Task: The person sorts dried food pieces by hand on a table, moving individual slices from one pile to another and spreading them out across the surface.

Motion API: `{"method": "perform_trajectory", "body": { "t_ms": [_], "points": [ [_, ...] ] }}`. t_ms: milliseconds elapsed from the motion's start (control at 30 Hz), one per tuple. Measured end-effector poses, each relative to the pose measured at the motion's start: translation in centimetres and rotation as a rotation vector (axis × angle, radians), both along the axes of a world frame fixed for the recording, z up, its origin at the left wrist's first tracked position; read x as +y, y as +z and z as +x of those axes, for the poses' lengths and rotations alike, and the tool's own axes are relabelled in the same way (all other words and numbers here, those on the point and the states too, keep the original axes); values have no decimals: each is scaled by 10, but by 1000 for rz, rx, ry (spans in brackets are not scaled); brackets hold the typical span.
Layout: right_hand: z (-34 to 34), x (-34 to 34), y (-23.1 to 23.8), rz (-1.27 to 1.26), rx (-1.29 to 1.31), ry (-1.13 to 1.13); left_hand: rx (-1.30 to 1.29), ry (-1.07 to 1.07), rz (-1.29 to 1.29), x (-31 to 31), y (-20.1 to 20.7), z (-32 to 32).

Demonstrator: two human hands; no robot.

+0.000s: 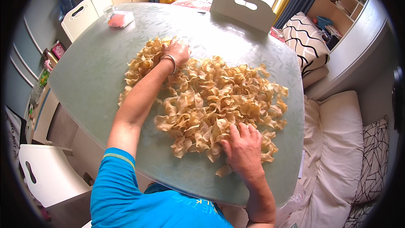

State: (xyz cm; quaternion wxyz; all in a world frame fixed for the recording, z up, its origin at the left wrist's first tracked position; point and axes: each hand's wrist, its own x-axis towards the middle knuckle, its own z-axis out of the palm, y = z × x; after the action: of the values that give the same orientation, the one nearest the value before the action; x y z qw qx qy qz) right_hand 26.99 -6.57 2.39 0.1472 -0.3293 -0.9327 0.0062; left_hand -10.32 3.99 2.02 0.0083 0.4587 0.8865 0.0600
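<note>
I see both grips released: left hand [177, 52] and right hand [242, 147] lie flat on pale beige curly dried pieces [211, 101] over the glass surface [93, 71].

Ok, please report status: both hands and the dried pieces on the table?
Left hand flat on far pile edge. Right hand flat on near edge. Curly dried pieces spread across glass table. Nothing in the way.
</note>
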Motion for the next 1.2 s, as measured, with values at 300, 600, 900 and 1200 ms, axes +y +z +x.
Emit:
{"method": "perform_trajectory", "body": {
  "t_ms": [300, 600, 900, 1200],
  "points": [
    [2, 1, -1, 6, 10, 4, -170, -317, 253, -16, 12, 25],
    [-1, 1, 0, 6, 6, 11, -57, -96, 523, -1, 2, -31],
    [2, 0, -1, 15, -20, -14, -178, -101, -40, 22, 19, -8],
    [-1, -1, 1, 18, -9, -3, -164, -163, 163, 32, -12, -4]
  ]
}}
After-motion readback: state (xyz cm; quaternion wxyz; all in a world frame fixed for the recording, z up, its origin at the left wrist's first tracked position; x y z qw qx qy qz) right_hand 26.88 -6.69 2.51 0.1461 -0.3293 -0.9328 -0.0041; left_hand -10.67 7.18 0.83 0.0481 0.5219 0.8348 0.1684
